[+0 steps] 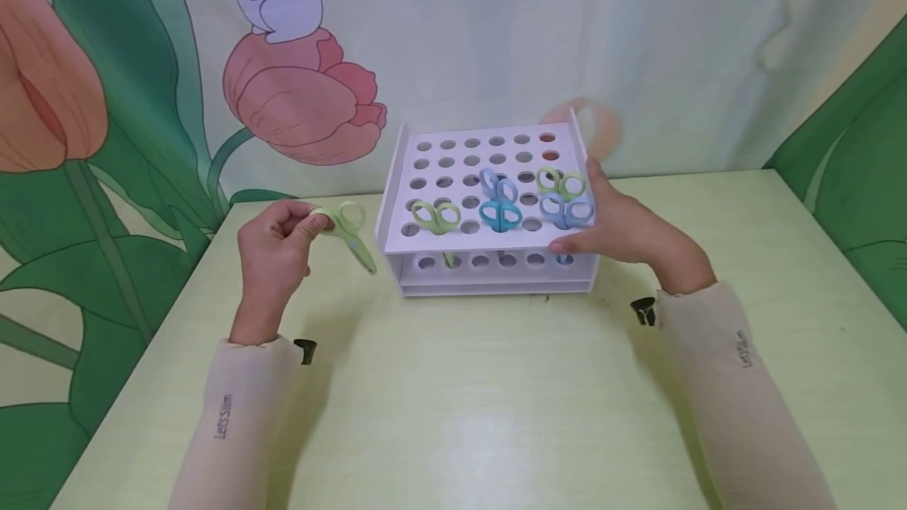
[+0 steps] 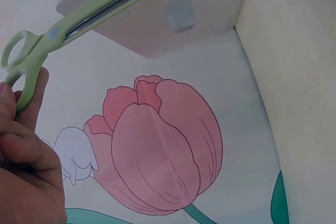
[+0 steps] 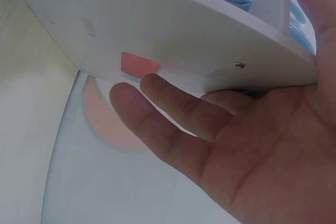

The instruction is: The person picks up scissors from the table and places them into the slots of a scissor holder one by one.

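Observation:
My left hand (image 1: 272, 254) pinches one finger loop of light green scissors (image 1: 357, 246) between thumb and fingers, left of the white rack. Their blades are together and slant down to the right; in the left wrist view the scissors (image 2: 58, 32) overlap the rack. My right hand (image 1: 631, 230) holds the rack (image 1: 489, 246) at its right side, thumb over the front edge and fingers along the outer side panel (image 3: 173, 30). Standing in the rack's holes are green scissors (image 1: 435, 217) at left, teal scissors (image 1: 500, 216) mid-front, and light blue scissors (image 1: 567, 211) at right.
More light blue scissors (image 1: 499, 186) stand behind the teal pair, and another green pair (image 1: 560, 182) behind the right blue one. The rack has a lower holed shelf (image 1: 468, 275). It sits on a pale table (image 1: 460, 384) before a flower-printed curtain (image 1: 482, 38).

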Motion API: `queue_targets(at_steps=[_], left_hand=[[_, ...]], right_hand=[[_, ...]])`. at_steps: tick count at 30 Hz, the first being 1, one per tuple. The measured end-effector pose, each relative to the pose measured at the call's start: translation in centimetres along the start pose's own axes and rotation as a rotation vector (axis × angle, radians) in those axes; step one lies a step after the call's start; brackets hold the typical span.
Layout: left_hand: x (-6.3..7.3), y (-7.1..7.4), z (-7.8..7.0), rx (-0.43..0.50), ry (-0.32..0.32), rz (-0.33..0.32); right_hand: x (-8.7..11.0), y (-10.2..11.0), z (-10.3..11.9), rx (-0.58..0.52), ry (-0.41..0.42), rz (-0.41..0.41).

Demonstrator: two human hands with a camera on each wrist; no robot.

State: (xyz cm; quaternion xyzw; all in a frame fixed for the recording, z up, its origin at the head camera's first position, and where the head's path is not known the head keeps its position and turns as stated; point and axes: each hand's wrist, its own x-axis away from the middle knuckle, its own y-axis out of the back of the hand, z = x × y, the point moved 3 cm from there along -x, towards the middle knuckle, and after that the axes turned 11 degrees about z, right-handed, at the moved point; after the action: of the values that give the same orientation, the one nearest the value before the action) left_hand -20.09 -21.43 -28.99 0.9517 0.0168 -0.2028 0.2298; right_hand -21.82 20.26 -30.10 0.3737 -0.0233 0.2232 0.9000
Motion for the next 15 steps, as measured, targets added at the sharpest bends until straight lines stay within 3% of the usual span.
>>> queue_targets(at_steps=[7, 15], left_hand=[[-0.8, -0.3, -0.7, -0.036, -0.031, 0.020], [-1.7, -0.7, -0.8, 0.100, -0.041, 0.135]], right_hand=[[0.1, 0.1, 0.1, -0.021, -0.001, 0.002], [0.2, 0.1, 0.0, -0.012, -0.036, 0.009]])
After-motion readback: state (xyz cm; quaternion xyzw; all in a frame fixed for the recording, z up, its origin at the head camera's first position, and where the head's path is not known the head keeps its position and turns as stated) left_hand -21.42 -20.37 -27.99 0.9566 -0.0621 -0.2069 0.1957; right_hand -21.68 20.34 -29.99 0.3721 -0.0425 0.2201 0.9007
